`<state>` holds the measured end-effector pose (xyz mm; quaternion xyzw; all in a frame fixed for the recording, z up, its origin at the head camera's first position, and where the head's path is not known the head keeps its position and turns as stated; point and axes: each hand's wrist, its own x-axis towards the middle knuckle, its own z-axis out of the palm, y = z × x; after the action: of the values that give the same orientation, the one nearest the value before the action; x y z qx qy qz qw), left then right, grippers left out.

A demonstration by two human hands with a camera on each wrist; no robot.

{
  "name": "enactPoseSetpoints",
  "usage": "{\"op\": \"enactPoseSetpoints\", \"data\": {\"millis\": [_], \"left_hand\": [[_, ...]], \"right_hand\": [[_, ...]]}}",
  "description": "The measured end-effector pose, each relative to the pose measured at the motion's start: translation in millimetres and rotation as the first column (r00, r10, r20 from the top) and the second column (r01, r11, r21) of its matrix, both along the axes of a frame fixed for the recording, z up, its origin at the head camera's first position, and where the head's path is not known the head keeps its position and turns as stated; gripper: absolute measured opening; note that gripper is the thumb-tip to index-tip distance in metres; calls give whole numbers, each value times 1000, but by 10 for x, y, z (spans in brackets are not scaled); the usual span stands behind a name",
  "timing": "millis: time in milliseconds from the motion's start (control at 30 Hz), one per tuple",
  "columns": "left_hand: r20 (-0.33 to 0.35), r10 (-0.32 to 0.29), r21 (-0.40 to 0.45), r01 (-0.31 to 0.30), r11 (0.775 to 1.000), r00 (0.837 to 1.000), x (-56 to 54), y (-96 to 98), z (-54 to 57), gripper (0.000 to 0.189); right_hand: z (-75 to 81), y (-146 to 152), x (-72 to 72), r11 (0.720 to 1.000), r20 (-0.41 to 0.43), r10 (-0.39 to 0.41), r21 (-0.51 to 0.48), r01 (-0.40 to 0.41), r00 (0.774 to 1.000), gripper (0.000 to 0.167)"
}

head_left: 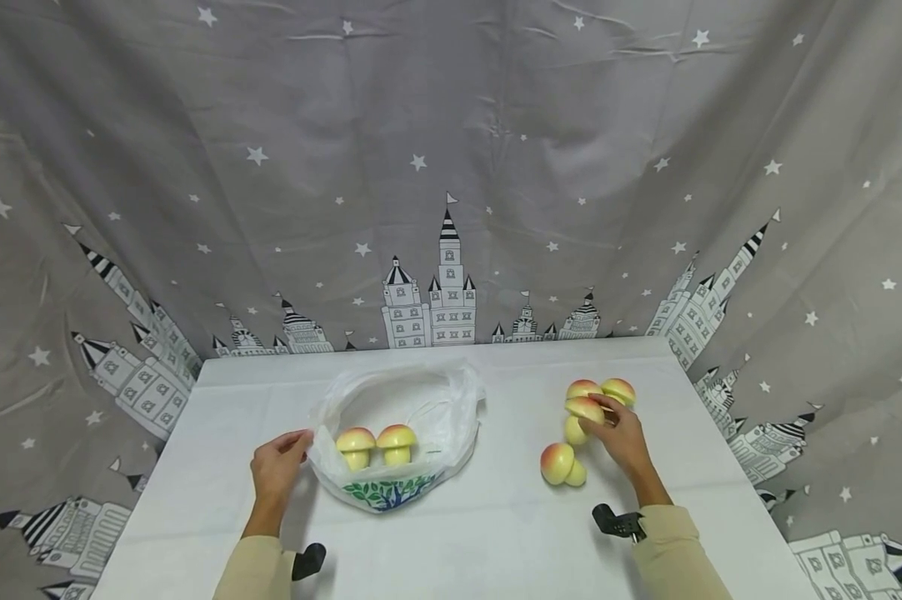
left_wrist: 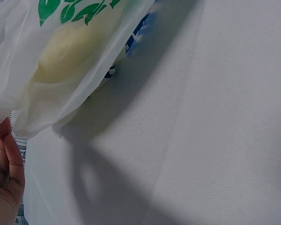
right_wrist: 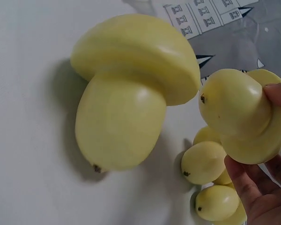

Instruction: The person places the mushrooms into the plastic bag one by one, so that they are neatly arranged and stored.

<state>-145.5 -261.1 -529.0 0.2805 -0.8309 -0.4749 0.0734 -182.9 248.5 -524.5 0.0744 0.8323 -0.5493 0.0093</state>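
My left hand [head_left: 274, 468] pinches the left edge of a white plastic bag [head_left: 462, 421] with a green and blue tree print. Two yellow toy mushrooms with reddish caps lie in the bag, a left one [head_left: 357, 442] and a right one [head_left: 396, 439]. On the right, my right hand [head_left: 625, 439] grips another toy mushroom [right_wrist: 239, 110] by its cap, thumb on one side and fingers on the other. In the right wrist view the held mushroom hangs above two others, its stem toward the camera. Up close there stands a loose mushroom [right_wrist: 124, 103] lying on its side.
Behind the right hand lie two toy mushrooms, one left [head_left: 582, 387] and one right [head_left: 619, 389]. The white cloth-covered table [head_left: 451, 550] ends at a grey curtain [head_left: 496, 208] printed with castles and stars. Black wrist cameras stick out from both sleeves.
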Motion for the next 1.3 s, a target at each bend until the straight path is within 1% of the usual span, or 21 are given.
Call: {"op": "enactPoseSetpoints", "data": {"millis": [133,333,733,967,1100,1300], "left_hand": [[1,1,2,-1,1000,1000,-3,4,-1,35],[3,-3,4,3,1000,1000,4,8,2,35],[-5,-2,1,2,1000,1000,8,19,4,34],[-1,-4,-3,4,1000,1000,13,25,15,32],[-8,-18,0,18,1000,1000,5,20,18,33],[-13,-15,-6,15,1000,1000,13,3,8,32]], "right_hand": [[11,-55,-37,1000,-30,10,-8,-10,1000,52],[18,-168,-91,997,-89,58,-37,-62,994,49],[55,-370,-197,986,-141,158,-37,-164,977,49],[72,-535,-255,980,-121,194,57,-189,973,49],[91,-654,-282,977,-126,211,55,-205,969,49],[94,-797,-323,971,-116,238,17,-238,964,50]]}}
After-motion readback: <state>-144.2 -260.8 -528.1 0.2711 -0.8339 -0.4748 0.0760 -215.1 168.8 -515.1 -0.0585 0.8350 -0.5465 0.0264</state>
